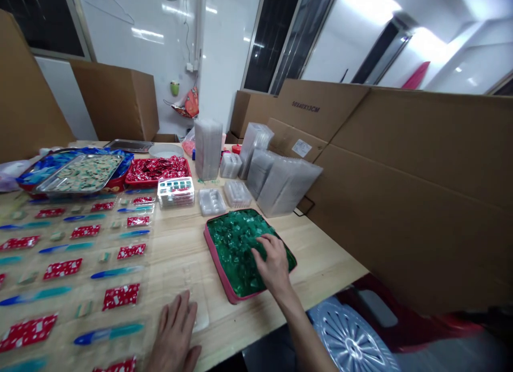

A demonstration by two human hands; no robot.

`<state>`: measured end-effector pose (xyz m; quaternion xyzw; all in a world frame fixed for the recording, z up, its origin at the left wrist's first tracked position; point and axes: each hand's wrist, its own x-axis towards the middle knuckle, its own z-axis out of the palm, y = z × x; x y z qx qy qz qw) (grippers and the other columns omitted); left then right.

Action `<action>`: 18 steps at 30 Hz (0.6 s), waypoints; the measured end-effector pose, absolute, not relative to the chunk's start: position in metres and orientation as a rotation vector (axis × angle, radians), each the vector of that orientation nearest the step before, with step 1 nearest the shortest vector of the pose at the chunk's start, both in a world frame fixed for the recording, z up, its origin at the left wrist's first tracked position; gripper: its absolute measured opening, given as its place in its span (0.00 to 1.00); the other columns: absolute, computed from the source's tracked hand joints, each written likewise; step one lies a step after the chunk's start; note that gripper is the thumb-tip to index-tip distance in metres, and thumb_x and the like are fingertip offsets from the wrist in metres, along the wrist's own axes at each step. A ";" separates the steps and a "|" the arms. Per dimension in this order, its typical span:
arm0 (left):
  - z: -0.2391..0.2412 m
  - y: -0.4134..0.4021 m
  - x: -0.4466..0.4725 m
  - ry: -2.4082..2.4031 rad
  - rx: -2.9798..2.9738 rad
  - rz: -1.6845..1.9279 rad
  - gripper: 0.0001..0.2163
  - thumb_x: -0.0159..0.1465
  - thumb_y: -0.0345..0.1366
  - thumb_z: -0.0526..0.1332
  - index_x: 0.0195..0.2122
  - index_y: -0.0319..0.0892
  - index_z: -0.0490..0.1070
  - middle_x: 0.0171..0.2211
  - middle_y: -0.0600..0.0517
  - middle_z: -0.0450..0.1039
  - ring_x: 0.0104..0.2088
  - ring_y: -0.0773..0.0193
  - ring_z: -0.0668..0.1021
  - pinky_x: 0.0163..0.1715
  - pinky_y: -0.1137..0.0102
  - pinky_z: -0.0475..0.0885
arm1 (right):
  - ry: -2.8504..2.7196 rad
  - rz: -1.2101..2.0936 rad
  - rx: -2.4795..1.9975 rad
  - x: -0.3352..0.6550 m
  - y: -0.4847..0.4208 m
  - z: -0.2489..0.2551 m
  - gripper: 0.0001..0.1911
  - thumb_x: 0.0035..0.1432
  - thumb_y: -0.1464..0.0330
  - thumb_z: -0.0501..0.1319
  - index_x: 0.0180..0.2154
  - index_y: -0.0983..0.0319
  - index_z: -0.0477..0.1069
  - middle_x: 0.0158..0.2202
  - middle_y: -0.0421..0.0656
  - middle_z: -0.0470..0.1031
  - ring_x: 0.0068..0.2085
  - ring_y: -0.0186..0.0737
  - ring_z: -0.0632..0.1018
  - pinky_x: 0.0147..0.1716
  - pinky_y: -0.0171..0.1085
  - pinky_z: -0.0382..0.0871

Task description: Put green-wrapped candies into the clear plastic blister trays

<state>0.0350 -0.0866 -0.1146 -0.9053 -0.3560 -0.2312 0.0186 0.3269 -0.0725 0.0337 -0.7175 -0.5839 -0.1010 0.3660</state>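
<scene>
The left hand [174,329] lies palm down at the near edge of the wooden table [320,260], empty, fingers straight and close together, thumb out to the side, over the near part of a clear plastic tray [201,310]. To its left, rows of similar items are laid out: blue-and-teal pens [108,333], red packets with white specks [121,296] and small pale blocks [84,308]. A silvery-blue stool [355,337] stands below the table's right side. The right hand [274,260] is over a red-walled tray [218,265] filled with translucent green pieces [236,227], its fingers curved and thumb parted from the forefinger (whether a fingertip touches a piece, I cannot tell). Just beyond that tray are two small clear plastic packs [211,202] and, to the left, a stack of filled clear trays [175,193]. Farther back are a red tray of red packets [160,170], a metal tray of pale green pieces [82,174] atop blue packages [52,163], and tall stacks of clear plastic [208,150]. Cardboard boxes [114,99] stand behind, before a white wall [222,46].
</scene>
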 end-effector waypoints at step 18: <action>-0.139 -0.083 0.031 -1.049 -2.738 -0.765 0.37 0.49 0.37 0.57 0.62 0.44 0.52 0.59 0.39 0.62 0.57 0.42 0.66 0.52 0.53 0.61 | -1.612 -0.259 -1.703 0.324 -0.066 0.020 0.05 0.58 0.72 0.56 0.36 0.61 0.71 0.38 0.45 0.72 0.41 0.43 0.71 0.40 0.40 0.61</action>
